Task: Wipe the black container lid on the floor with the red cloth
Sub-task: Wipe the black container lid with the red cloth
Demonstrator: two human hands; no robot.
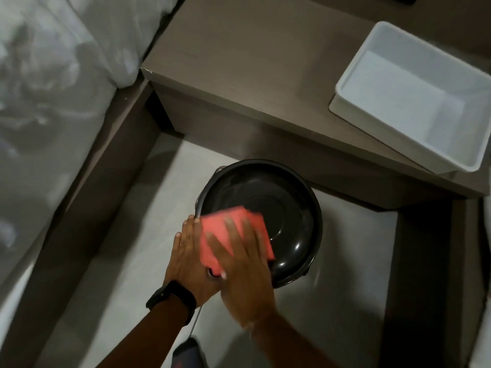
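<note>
A round, glossy black container lid point(279, 205) sits on the pale floor, domed side up. A folded red cloth point(228, 229) lies on its near-left part. My right hand point(241, 264) presses flat on the cloth with fingers spread; it is blurred by motion. My left hand point(186, 258), with a black watch on the wrist, rests against the lid's left rim beside the cloth, fingers together and extended.
A brown nightstand point(239, 57) stands just behind the lid, with a white plastic bin point(358, 102) on its right side overhanging the edge. A bed with white bedding point(53, 75) runs along the left. A thin cord point(196, 317) trails on the floor near my wrists.
</note>
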